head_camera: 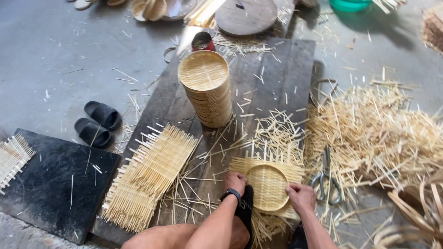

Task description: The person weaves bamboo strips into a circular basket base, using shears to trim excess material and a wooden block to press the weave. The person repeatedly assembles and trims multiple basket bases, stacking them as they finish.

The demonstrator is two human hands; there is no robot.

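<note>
- Left hand [234, 180]: bottom centre of the frame, dark band on the wrist, fingers curled onto the left rim of the hoop.
- Right hand [300, 197]: just right of it, fingers bent and gripping the hoop's right rim.
- Hoop [267, 186]: round bamboo frame pressed on a woven mat [286, 171], bottom centre, between both hands; mat ends stick out past it on the upper and right sides.
- Scissors [326, 179]: just right of the right hand, on the trimmings, blades pointing up the frame.
- Board [277, 78]: dark wood plank under the work, running from bottom centre up to the top centre.
- Mat stack [147, 177]: square woven sheets, lower left of centre, on the board.
- Trimmings [378, 133]: loose pale heap, right side.
- Slab [50, 184]: black, lower left.
- Sandals [97, 123]: black pair, left of the board, on the floor.
- Basket stack [206, 87]: finished round trays, nested and leaning, upper centre on the board.
- Round lid [246, 16]: wooden, top centre.
</note>
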